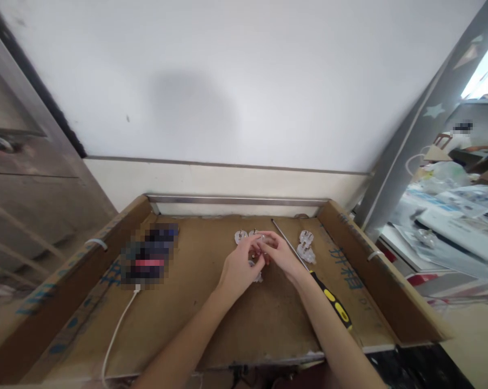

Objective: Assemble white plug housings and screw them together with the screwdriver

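Note:
My left hand (pixel 240 263) and my right hand (pixel 281 254) meet over the middle of the cardboard surface (pixel 211 335). Their fingertips are pinched together on a small clear plastic plug piece, mostly hidden by the fingers. Just behind the hands lie clear plastic plugs with metal pins, one of them a round plug (pixel 240 236) left of the fingers. Another clear piece (pixel 259 278) shows partly below the left fingers. Right of my right hand sit two more clear plugs (pixel 306 237), close together. A long screwdriver (pixel 328 296) with a black and yellow handle lies beside my right forearm.
On the left lies a blurred-out phone (pixel 150 254) with a white cable (pixel 118 329) running to the front edge. Raised cardboard sides (pixel 389 286) border the surface. A white wall (pixel 244 108) stands behind, and a cluttered table (pixel 450 216) is at right.

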